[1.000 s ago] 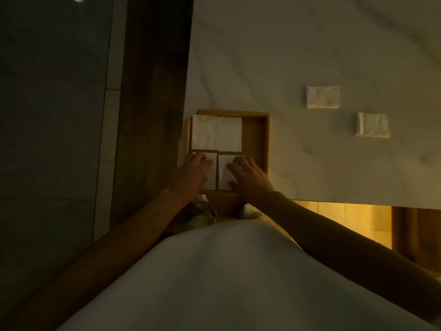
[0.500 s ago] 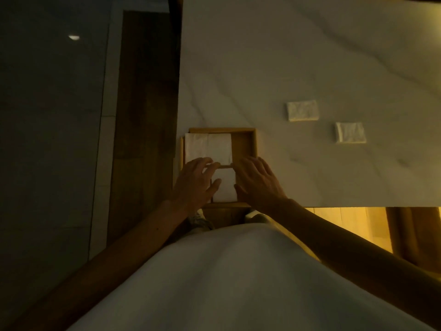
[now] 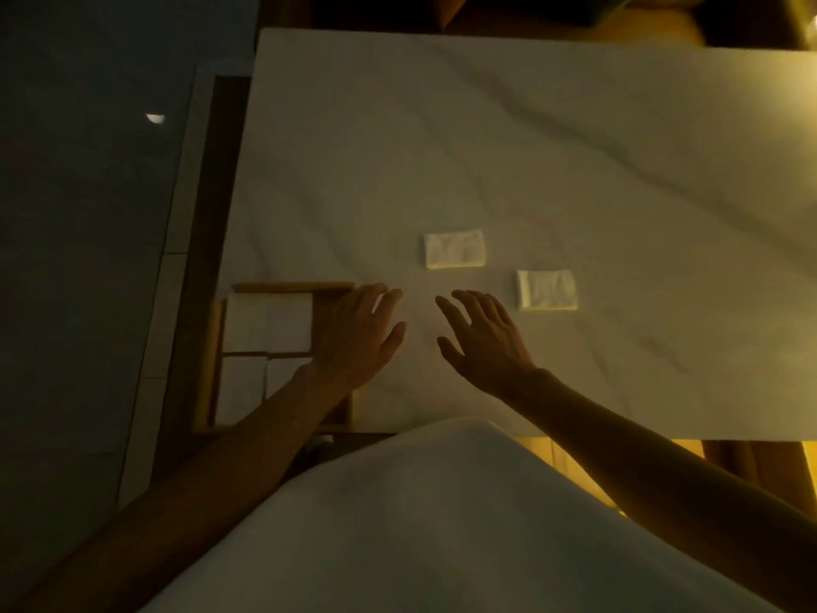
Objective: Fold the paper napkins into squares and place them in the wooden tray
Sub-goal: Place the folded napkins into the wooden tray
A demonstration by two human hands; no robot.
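Observation:
A wooden tray sits at the table's near left corner with several folded white napkins lying flat inside it. My left hand hovers over the tray's right edge, fingers spread and holding nothing. To its right, my right hand is above the bare tabletop, also spread and holding nothing. Two more white napkins lie on the table beyond my hands: one straight ahead and another just right of my right hand's fingertips.
The pale marble table stretches far and right in dim warm light. Its left edge borders a dark wooden strip and tiled floor. My white clothing fills the bottom of the view.
Both hands have lifted off the napkins in the tray and moved right and forward over the table. The view has tilted up, showing more of the table.

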